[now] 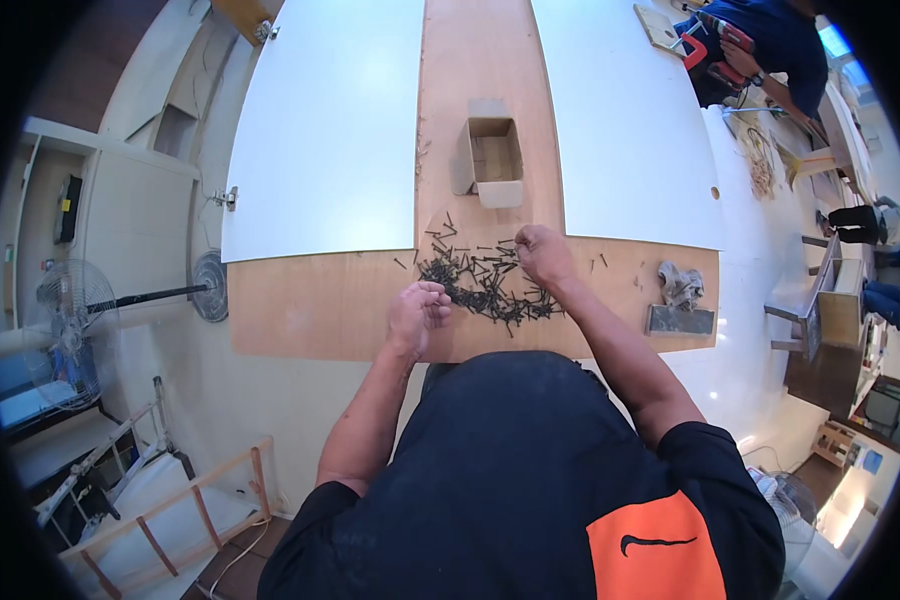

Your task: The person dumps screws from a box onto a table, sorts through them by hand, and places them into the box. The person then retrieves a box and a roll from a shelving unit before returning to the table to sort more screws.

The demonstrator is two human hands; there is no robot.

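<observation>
A loose heap of dark screws (485,290) is spread over the wooden board (310,310) in front of me. At the heap's left edge is my left hand (419,316), its fingers curled inward; what lies in them, if anything, is hidden. My right hand (545,256) is over the heap's upper right side, thumb and fingers pinched together, and I cannot make out anything between them. Beyond the screws stands an open cardboard box (501,193) with its flaps folded out.
White panels (320,130) with hinges lie left and right of the box. A crumpled grey cloth or bag (681,284) and a grey block (681,320) sit at the board's right. A co-worker (770,50) holds a drill at upper right. A standing fan (70,320) is at left.
</observation>
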